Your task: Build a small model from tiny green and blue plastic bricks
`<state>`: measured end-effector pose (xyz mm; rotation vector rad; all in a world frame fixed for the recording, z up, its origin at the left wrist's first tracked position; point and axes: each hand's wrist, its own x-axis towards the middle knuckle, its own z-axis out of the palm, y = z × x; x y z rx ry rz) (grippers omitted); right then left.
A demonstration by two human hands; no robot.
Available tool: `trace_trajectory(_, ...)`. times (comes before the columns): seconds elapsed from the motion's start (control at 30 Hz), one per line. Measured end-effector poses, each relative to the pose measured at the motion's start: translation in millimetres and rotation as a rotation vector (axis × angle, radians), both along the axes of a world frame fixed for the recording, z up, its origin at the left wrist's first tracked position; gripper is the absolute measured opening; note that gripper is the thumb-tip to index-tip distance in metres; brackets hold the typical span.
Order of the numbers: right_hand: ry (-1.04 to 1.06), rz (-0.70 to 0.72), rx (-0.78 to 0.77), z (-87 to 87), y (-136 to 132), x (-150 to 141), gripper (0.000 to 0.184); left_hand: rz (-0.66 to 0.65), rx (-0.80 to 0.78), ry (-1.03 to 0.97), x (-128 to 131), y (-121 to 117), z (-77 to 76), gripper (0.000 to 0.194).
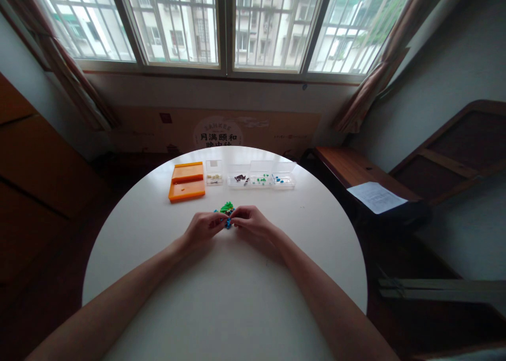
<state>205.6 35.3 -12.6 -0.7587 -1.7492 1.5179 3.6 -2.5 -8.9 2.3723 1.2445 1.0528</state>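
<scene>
Near the middle of the white table [221, 276] is a small building-brick model [227, 208], bright green on top with blue and dark parts lower down. My left hand [203, 226] closes on its left side, thumb and fingertips pinched together. From the right, my right hand [251, 220] pinches at the same spot, its fingertips almost meeting the left ones. The fingers cover part of the model, and any tiny piece between the fingertips is too small to make out.
Behind the hands stand an open orange tray [187, 191] with a tiny piece inside, a clear box [214, 177] of pale pieces, and clear lidded boxes [261, 182] with dark, green and blue pieces. A paper sheet [377, 196] lies on the wooden bench [336, 166] at right.
</scene>
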Motion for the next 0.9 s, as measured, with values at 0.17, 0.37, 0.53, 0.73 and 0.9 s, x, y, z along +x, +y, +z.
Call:
trace_trajectory(0.17, 0.010, 0.011, -0.010, 1.5, -0.3, 0.1, 0.032, 0.005, -0.015, 0.007, 0.5, -0.8, 2.1, 0.019)
trace_trajectory(0.37, -0.013, 0.006, -0.019, 4.0, -1.2, 0.6, 0.033, -0.004, 0.001, 0.003, 1.0, -1.1, 3.5, 0.018)
trace_trajectory(0.53, -0.018, 0.009, -0.038, 5.0, -1.6, 1.0, 0.032, -0.006, 0.014, 0.009, 1.0, -1.7, 3.4, 0.018)
trace_trajectory(0.73, -0.003, 0.004, -0.060, 4.8, -1.2, 0.9, 0.033, 0.003, 0.037, 0.014, 1.1, -1.4, 3.0, 0.019)
trace_trajectory(0.9, 0.008, 0.019, -0.048, 4.3, -1.2, 1.2, 0.031, -0.015, 0.043, 0.031, 0.2, -0.3, 2.1, 0.020)
